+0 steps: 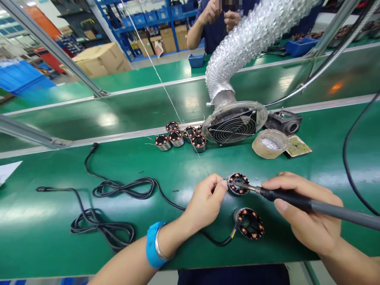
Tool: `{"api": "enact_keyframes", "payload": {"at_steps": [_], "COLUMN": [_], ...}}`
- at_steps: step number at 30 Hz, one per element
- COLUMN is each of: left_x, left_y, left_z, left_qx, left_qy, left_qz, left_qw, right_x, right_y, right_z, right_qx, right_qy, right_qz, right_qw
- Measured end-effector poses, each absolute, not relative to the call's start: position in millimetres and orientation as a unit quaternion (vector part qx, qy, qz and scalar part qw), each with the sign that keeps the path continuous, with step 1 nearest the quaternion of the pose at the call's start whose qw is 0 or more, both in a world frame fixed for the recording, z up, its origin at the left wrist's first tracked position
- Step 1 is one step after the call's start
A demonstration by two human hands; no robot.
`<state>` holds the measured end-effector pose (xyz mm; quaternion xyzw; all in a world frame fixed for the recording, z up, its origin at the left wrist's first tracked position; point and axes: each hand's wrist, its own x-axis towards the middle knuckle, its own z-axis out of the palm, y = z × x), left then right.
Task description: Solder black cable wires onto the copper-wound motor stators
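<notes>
My right hand (308,209) grips a soldering iron (285,196) by its black handle, fingers wrapped round it. The iron's tip reaches the near face of a copper-wound stator (238,184) lying on the green bench. At the left edge of that stator, my left hand (209,198) pinches a thin wire strand (203,161) that runs up from behind the fan. Just below lies a second stator (252,225), tilted, with a black cable (221,241) joined to it by coloured leads. Between my left fingertips, details are too small to make out.
Several stators (177,138) stand by the back rail. Behind are a fume fan (234,126) with a foil duct (234,51), a round pot (270,143) and an iron stand (285,122). Coiled cables (101,225) lie left. A person (219,19) works across the bench.
</notes>
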<state>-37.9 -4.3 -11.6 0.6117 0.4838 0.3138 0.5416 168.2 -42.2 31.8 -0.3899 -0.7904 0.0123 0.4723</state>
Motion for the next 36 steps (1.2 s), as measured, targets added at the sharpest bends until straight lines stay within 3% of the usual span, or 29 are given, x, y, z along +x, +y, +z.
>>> {"api": "enact_keyframes", "payload": {"at_steps": [36], "left_x": [-39], "left_y": [-7], "left_z": [-16], "left_qx": [0.627], "left_qy": [0.484], "left_qz": [0.319], "left_qw": [0.521], "right_x": [162], "right_y": [-54], "right_z": [30], "right_qx": [-0.326], "right_qy": [-0.799], "right_qz": [0.052], "right_qw": [0.502]}}
